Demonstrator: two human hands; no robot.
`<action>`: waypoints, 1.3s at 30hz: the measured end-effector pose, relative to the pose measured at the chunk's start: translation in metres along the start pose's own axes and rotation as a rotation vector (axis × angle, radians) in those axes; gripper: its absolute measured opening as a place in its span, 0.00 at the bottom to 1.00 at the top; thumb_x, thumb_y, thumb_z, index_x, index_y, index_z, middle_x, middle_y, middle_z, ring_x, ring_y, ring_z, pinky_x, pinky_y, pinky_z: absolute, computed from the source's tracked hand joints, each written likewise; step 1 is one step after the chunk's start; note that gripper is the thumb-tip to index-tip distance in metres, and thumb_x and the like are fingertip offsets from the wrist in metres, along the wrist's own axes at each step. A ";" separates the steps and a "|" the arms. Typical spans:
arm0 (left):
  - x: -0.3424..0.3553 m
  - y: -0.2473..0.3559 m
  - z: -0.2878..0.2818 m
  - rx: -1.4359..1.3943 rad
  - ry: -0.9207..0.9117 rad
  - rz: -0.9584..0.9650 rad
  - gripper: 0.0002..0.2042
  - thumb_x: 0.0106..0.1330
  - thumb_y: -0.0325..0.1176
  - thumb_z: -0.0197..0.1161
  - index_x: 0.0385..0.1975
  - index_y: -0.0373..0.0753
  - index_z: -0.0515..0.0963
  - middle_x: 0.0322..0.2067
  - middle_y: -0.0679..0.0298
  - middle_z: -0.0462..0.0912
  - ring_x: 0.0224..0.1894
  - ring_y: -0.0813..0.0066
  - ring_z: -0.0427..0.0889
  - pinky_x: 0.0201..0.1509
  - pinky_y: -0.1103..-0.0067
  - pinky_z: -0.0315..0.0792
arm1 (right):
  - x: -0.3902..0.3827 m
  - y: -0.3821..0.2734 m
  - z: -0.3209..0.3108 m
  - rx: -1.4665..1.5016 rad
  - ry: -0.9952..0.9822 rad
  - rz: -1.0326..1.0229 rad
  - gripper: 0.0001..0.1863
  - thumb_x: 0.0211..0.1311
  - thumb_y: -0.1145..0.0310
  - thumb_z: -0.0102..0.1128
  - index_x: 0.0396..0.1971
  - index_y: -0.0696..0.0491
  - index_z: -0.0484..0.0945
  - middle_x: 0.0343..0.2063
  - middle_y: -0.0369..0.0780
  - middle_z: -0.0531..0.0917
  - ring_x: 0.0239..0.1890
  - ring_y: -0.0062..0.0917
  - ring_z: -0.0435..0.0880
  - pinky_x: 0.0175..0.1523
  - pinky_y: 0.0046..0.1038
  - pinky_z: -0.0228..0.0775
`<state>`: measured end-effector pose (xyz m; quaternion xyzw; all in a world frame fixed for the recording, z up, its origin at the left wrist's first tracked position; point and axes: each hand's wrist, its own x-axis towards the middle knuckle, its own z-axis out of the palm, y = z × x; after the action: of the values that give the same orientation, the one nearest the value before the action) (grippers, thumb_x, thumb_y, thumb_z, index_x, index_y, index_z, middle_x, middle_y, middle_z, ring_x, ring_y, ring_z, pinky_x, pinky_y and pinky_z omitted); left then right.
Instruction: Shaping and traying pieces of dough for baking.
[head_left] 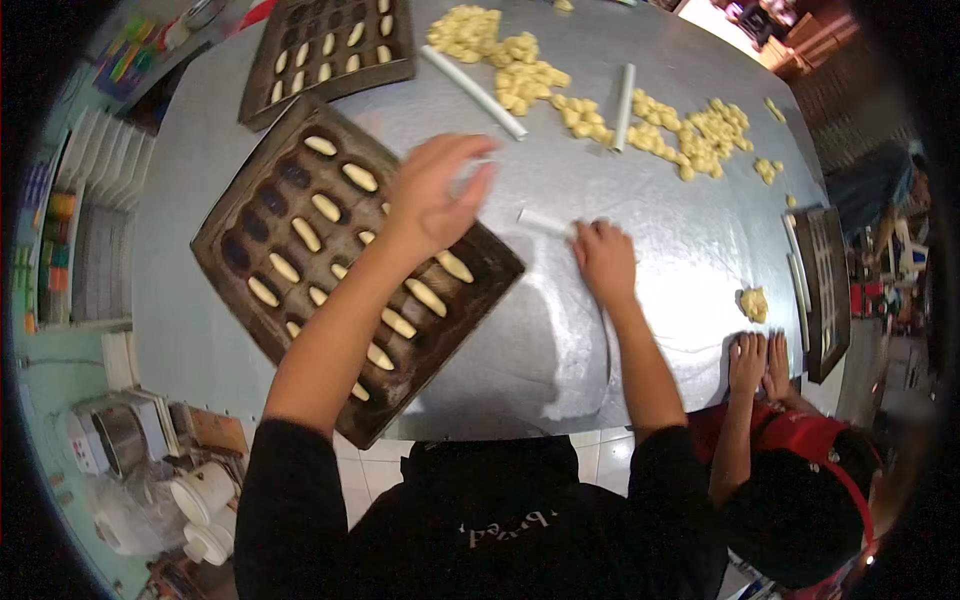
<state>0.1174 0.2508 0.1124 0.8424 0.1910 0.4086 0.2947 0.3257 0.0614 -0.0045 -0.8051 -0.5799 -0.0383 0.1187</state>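
My left hand (435, 200) hovers above the right part of a dark baking tray (225, 205). Its thumb and fingers are curved but apart, and nothing shows between them. The tray has oval hollows, many of them filled with pale, long dough pieces (306, 235); several at the left hold none. On the metal table just right of the tray, my right hand (605, 262) has its fingers over one end of a short white rolling pin (545, 222). My left forearm hides part of the tray.
Loose dough lumps (530, 80) spread along the table's (480, 375) far side, near a white tube (475, 92) and another tube (624, 108). A second filled tray (330, 85) lies behind mine. At right, a co-worker's hands (757, 362) rest near dough (753, 304) and another tray (828, 290).
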 end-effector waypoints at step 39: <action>-0.205 0.106 0.127 0.120 -0.901 -0.228 0.26 0.59 0.40 0.63 0.58 0.41 0.71 0.63 0.54 0.67 0.67 0.62 0.63 0.68 0.63 0.57 | -0.194 0.003 -0.072 0.215 -0.069 0.063 0.27 0.51 0.57 0.67 0.50 0.54 0.75 0.49 0.42 0.79 0.52 0.38 0.76 0.57 0.41 0.65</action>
<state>0.1067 0.0125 0.0012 0.9252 0.1586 -0.0446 0.3419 0.2709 -0.1359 0.0263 -0.8063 -0.5589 0.0555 0.1856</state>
